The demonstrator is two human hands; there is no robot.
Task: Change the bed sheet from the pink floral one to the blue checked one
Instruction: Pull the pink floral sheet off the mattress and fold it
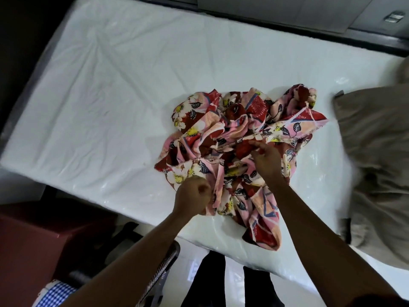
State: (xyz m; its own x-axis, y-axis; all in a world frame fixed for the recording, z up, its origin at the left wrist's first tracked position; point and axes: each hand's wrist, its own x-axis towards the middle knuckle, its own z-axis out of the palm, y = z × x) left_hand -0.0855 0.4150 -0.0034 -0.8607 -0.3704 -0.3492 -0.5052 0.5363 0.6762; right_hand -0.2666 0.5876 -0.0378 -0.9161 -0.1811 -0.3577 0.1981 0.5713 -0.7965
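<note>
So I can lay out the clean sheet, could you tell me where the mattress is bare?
The white plastic-covered mattress is bare left of the bunched pink floral sheet and along the far edge. Crowded at right: that bundle, then beige bedding.

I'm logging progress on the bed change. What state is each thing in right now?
pink floral sheet: stripped, bunched in a heap on the mattress.
mattress: bare, white cover wrinkled.
blue checked sheet: off the bed, not yet spread.
beige pillow: lying at the mattress's right end.
left hand: fist gripping the sheet's near edge.
right hand: fingers curled into the heap; hold unclear.
</note>
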